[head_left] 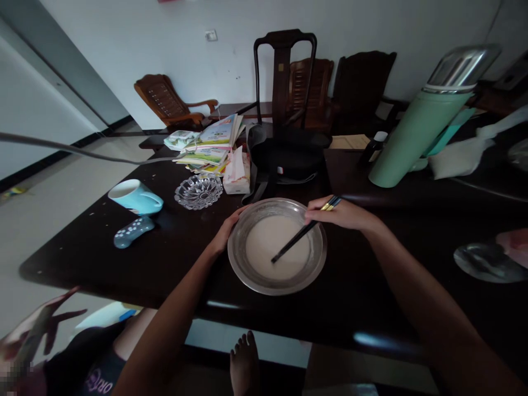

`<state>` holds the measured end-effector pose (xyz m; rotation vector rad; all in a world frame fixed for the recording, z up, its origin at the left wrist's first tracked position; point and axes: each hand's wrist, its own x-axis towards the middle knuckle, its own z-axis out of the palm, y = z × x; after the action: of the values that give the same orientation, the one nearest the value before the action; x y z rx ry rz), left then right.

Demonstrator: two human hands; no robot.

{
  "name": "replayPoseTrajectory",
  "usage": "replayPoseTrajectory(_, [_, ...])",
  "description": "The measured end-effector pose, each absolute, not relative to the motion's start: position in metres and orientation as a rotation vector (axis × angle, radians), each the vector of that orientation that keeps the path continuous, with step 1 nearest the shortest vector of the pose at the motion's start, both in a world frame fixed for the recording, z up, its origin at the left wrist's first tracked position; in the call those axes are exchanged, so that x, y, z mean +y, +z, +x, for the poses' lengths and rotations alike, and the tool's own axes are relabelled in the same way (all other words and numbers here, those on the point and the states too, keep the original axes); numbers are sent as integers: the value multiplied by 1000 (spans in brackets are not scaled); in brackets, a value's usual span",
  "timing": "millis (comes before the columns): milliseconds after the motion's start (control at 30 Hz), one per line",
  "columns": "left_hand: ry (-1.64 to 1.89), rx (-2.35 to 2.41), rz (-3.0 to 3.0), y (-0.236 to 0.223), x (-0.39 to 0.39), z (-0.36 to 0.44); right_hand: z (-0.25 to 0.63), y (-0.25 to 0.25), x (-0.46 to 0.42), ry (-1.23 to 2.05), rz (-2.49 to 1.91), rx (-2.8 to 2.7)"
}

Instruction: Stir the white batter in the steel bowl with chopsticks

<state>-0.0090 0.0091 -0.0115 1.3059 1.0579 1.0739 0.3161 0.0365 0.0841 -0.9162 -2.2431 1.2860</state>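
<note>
A wide metal bowl point(236, 254) stands on the dark table before me, part filled with a smooth whitish liquid point(264, 242). My left hand point(226, 230) is closed on the bowl's far left rim, its fingertips partly hidden behind it. In my right hand point(342, 212), over the bowl's right rim, is a pair of black chopsticks point(295, 240) with gold bands near the top. They slant down to the left, and their tips meet the liquid near the middle of the bowl.
Left of the bowl are a glass dish point(198, 192), a light blue mug point(136, 197) and a game controller point(132, 232). Behind it lie a tissue pack point(238, 177), books point(218, 135) and a black bag point(289, 157). A green thermos point(421, 132) stands right. Another person's hand point(37, 324) shows lower left.
</note>
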Motion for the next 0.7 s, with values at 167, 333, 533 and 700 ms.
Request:
replayPoseTrajectory(167, [1074,1031,1308,-13,11,-10,311,74,40,1120,-950,-2170])
replayPoseTrajectory(333, [1075,1008,1298,-19,13,-12,341,94,44,1046,-1108,-2074])
replayPoseTrajectory(533, [1073,1021,1322,-14,10,-10,328,95,30,1235,-1001,-2216])
replayPoseTrajectory(700, [1067,1025,1379,-9,8,-9,309,72,20,1113,-1040,-2101])
